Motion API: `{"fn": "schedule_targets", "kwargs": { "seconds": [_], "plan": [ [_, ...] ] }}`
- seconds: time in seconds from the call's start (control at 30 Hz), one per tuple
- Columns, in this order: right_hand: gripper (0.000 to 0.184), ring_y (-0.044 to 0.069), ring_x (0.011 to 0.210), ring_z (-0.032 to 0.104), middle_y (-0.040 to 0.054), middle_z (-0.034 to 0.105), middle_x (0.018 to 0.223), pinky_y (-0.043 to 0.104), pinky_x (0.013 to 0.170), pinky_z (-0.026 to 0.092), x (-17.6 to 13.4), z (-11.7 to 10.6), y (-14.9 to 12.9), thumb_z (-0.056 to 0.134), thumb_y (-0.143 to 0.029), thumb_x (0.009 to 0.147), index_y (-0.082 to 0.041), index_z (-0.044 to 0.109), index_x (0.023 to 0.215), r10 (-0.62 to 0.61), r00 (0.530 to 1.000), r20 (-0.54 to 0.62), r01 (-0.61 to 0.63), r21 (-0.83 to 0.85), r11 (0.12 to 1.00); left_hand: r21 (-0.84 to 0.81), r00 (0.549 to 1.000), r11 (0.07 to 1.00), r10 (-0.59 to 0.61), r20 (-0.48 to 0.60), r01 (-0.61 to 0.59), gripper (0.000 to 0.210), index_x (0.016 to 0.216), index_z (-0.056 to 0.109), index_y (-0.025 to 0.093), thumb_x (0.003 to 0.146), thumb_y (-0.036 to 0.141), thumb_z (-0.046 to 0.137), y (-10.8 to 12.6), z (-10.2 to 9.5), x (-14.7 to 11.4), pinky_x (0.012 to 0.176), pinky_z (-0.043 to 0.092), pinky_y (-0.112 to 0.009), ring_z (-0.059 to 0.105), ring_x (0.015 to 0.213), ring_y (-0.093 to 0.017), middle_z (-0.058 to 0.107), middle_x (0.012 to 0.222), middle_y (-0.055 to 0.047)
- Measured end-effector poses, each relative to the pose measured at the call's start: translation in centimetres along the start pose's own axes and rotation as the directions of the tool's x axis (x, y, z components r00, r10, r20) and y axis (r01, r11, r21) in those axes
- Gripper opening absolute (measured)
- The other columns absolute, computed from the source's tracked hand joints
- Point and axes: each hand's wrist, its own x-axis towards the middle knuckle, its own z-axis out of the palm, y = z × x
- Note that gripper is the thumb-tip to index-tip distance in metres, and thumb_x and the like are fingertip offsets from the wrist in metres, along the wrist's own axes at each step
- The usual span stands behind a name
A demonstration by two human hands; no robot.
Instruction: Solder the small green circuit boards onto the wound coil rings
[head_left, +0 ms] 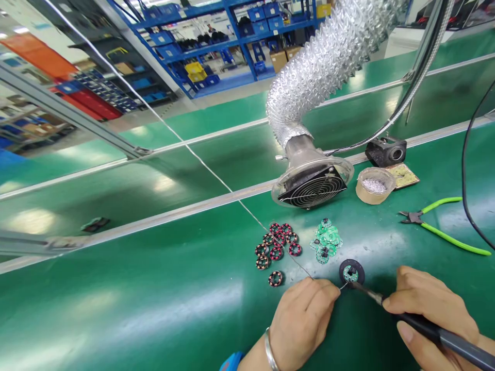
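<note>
My left hand is closed on a thin strand of solder wire that hangs down from the upper left. The wire's end reaches a small green round circuit board seated in a black ring on the table. In my right hand is a soldering iron with a black handle, its tip at the board's lower edge beside the wire end. Left of the ring lies a pile of small green circuit boards. Farther left are several copper-wound motor stators.
A fume extractor fan on a silver flexible duct hangs above the work. At right are green-handled cutters, a round tub of shavings, a yellow sponge and a black iron holder. A black cable crosses the right edge.
</note>
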Motion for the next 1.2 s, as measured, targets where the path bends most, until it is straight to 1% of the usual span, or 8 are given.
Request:
{"fn": "schedule_targets", "kwargs": {
  "seconds": [0.27,0.6,0.67,0.83,0.9,0.97,1.13,1.2],
  "plan": [
    [0.030,0.016,0.047,0.048,0.0014,0.054,0.059,0.031,0.046,0.037,0.1,0.0,0.1,0.044,-0.004,0.070,-0.019,0.056,0.093,0.013,1.000,0.021,-0.013,0.008,1.000,0.007,1.000,1.000,0.010,0.021,-0.010,0.019,0.104,0.055,0.018,0.093,0.007,0.044,-0.1,0.1,-0.2,0.067,0.051,-0.026,0.065,0.070,-0.015,0.071,0.083,-0.004],
    [0.029,0.016,0.048,0.050,0.0009,0.054,0.059,0.032,0.047,0.040,-0.2,-0.6,0.3,0.045,-0.005,0.071,-0.019,0.057,0.094,0.039,0.997,0.059,-0.039,-0.001,0.999,-0.009,1.000,1.000,0.012,0.007,-0.012,0.019,0.104,0.056,0.017,0.091,0.006,0.047,0.0,0.0,-0.2,0.068,0.051,-0.026,0.065,0.072,-0.015,0.072,0.084,-0.005],
    [0.030,0.015,0.049,0.051,0.0006,0.054,0.059,0.032,0.048,0.040,-0.4,-0.6,0.3,0.045,-0.005,0.070,-0.019,0.057,0.093,0.041,0.998,0.045,-0.042,0.010,0.999,-0.009,1.000,1.000,0.006,-0.010,-0.006,0.018,0.102,0.056,0.017,0.089,0.006,0.049,0.0,-0.2,-0.1,0.066,0.051,-0.026,0.065,0.070,-0.015,0.072,0.082,-0.005],
    [0.022,0.014,0.048,0.045,-0.0009,0.048,0.056,0.030,0.046,0.033,-0.6,0.6,0.0,0.044,-0.010,0.072,-0.019,0.058,0.086,0.109,0.984,-0.139,-0.103,0.047,0.994,0.025,0.993,0.998,-0.052,-0.106,0.055,0.016,0.092,0.057,0.018,0.083,0.004,0.054,-0.2,-1.3,0.2,0.058,0.047,-0.025,0.060,0.061,-0.014,0.069,0.074,-0.002],
    [0.021,0.014,0.048,0.043,-0.0012,0.046,0.056,0.029,0.046,0.031,-0.6,0.9,-0.1,0.043,-0.011,0.072,-0.019,0.058,0.085,0.116,0.980,-0.161,-0.107,0.066,0.992,0.034,0.986,0.996,-0.082,-0.144,0.087,0.017,0.089,0.057,0.018,0.081,0.003,0.056,-0.2,-1.7,0.4,0.058,0.047,-0.025,0.060,0.060,-0.013,0.068,0.072,-0.002],
    [0.021,0.013,0.048,0.044,-0.0009,0.048,0.057,0.029,0.047,0.032,-0.5,0.9,-0.1,0.043,-0.010,0.073,-0.019,0.057,0.085,0.107,0.984,-0.142,-0.098,0.065,0.993,0.024,0.986,0.996,-0.079,-0.148,0.084,0.017,0.089,0.057,0.018,0.081,0.003,0.056,0.0,-1.8,0.6,0.058,0.047,-0.024,0.060,0.061,-0.013,0.068,0.072,-0.001],
    [0.023,0.013,0.049,0.048,-0.0003,0.053,0.058,0.029,0.047,0.037,-0.2,-0.3,0.1,0.045,-0.007,0.072,-0.018,0.056,0.089,0.044,0.999,0.029,-0.046,0.036,0.998,-0.011,0.994,0.999,-0.040,-0.098,0.039,0.019,0.092,0.057,0.017,0.081,0.002,0.054,0.6,-1.4,0.9,0.056,0.047,-0.026,0.060,0.059,-0.014,0.069,0.073,-0.002],
    [0.023,0.014,0.050,0.048,0.0005,0.055,0.059,0.030,0.048,0.037,-0.2,-0.4,0.3,0.045,-0.007,0.072,-0.017,0.057,0.089,0.030,0.998,0.054,-0.032,0.025,0.999,-0.009,0.994,0.999,-0.039,-0.098,0.038,0.019,0.093,0.057,0.017,0.081,0.002,0.054,0.6,-1.3,0.9,0.056,0.047,-0.026,0.060,0.060,-0.014,0.069,0.073,-0.003]
  ]
}}
